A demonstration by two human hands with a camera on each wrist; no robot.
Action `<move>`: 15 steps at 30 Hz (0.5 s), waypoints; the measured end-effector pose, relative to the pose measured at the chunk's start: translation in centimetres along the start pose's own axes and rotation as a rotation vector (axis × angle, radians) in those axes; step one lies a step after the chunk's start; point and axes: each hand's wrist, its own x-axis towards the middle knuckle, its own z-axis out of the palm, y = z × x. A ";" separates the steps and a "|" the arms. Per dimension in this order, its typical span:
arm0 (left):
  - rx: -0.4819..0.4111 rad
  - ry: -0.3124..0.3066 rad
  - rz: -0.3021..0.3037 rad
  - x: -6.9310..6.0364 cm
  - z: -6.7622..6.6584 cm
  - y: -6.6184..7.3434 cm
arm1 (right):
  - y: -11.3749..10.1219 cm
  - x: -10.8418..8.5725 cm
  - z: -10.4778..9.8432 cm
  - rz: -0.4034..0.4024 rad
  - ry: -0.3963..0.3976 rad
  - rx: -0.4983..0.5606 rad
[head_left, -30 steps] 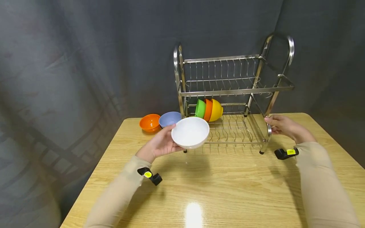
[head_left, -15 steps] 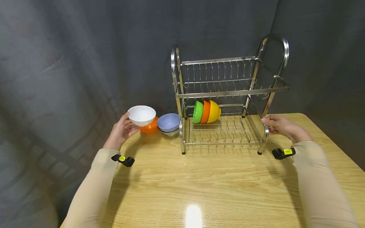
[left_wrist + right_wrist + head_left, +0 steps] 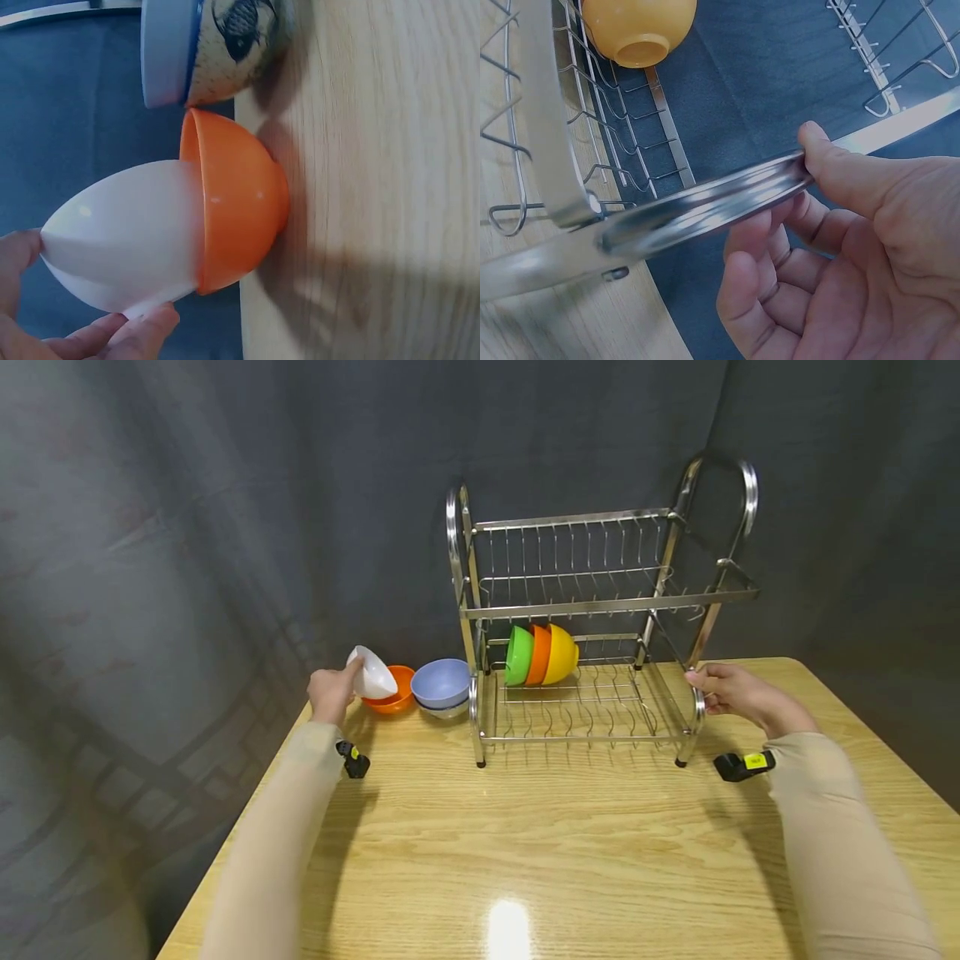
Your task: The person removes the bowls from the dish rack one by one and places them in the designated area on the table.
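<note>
A white bowl [image 3: 372, 674] is pinched at its edge by my left hand [image 3: 332, 692], tipped with its lower part inside an orange bowl [image 3: 244, 202] on the table. In the left wrist view the white bowl [image 3: 127, 236] hides most of the orange one's opening. Beside them a blue bowl [image 3: 441, 683] is stacked on a pale bowl with a fish drawing [image 3: 238, 45]. My right hand [image 3: 738, 696] grips the right end bar of a metal dish rack [image 3: 592, 739], thumb on top and fingers beneath in the right wrist view.
On the rack's lower tier, green [image 3: 519, 656], orange [image 3: 538, 656] and yellow [image 3: 561, 654] bowls stand on edge, nested, at the left. A dark curtain [image 3: 225, 527] hangs behind the wooden table [image 3: 570, 852], whose left edge runs close to my left arm.
My left hand has carried the white bowl left, from before the rack to the orange bowl, then tilted and lowered it there. The right hand keeps its grip on the rack.
</note>
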 end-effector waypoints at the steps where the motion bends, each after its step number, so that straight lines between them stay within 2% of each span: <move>1: 0.045 0.007 0.018 0.0 0.1 0.2 | 0.0 0.0 0.0 -0.001 0.001 0.000; 3: 0.113 0.014 0.047 0.0 0.3 0.6 | 0.0 0.0 0.0 -0.003 -0.002 -0.003; 6: 0.168 0.007 0.072 -0.2 0.5 0.9 | -0.1 -0.1 -0.1 -0.008 -0.007 -0.009; 10: 0.225 -0.007 0.094 -0.5 1.0 1.0 | -0.1 -0.1 0.0 -0.005 -0.008 -0.010; 15: 0.262 0.006 0.131 -0.5 1.4 0.8 | 0.0 -0.1 0.1 -0.001 -0.005 -0.007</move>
